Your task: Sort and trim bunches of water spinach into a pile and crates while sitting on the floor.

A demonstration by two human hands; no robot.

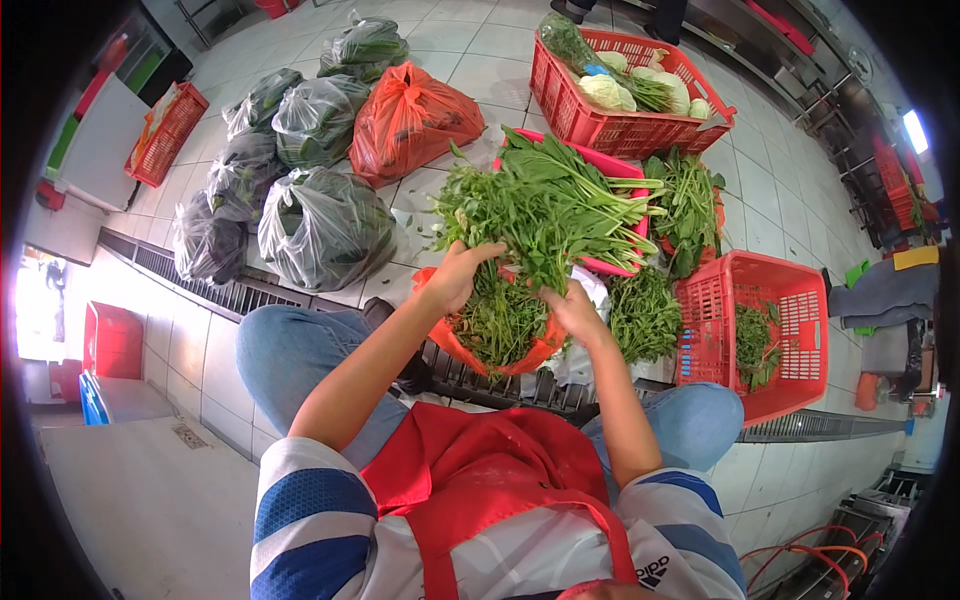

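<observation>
A bunch of leafy greens (517,214) spreads in front of me, its lower end in my right hand (576,309). At its near left edge is my left hand (456,279), thumb and a finger apart against the leaves; whether it grips them cannot be made out. Below both hands, an orange plastic bag (466,346) lies spread around a heap of thin green stems and leaves (504,319). Longer-stemmed greens (600,196) lie over a pink plastic basket (559,142), largely covering it. To the right of my right hand, more leafy greens (646,319) rest by a white bag (592,289).
Several tied clear bags of vegetables (322,225) and an orange tied bag (412,124) stand left. A red crate (622,127) holds cabbages at the back. Another red crate (802,337) with some greens stands right. A metal floor drain (187,274) crosses the tiles.
</observation>
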